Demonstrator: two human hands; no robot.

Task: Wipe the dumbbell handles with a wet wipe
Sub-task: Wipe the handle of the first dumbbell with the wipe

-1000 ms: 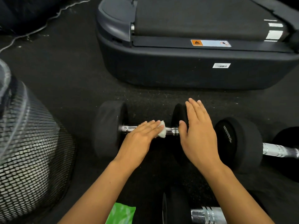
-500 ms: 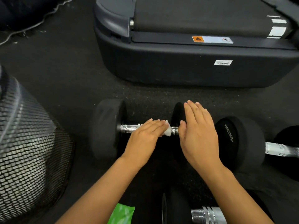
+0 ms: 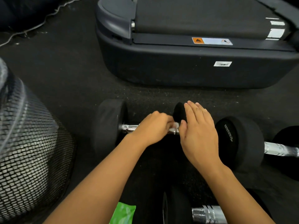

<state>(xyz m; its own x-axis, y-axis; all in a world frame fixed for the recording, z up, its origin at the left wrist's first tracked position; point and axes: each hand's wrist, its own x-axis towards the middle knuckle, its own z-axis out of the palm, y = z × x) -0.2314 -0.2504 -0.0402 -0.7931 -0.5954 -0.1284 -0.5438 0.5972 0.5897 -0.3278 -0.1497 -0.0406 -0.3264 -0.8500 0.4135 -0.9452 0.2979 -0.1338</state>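
— Dumbbell [image 3: 111, 125] on the floor: heavy, chrome handle [image 3: 129, 128] slick?
— Yes; my left hand [image 3: 152, 128] grips the wet wipe [image 3: 175, 126] on it, right hand [image 3: 198, 133] flat, steadying its head.

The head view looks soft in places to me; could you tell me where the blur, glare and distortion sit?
Head view: motion blur smears the left hand and the wet wipe; the right hand is sharper. Glare glints off the dumbbell handle. Wide-angle distortion bows the mesh basket at the left edge. Lighting is dim, the black floor holding little detail.
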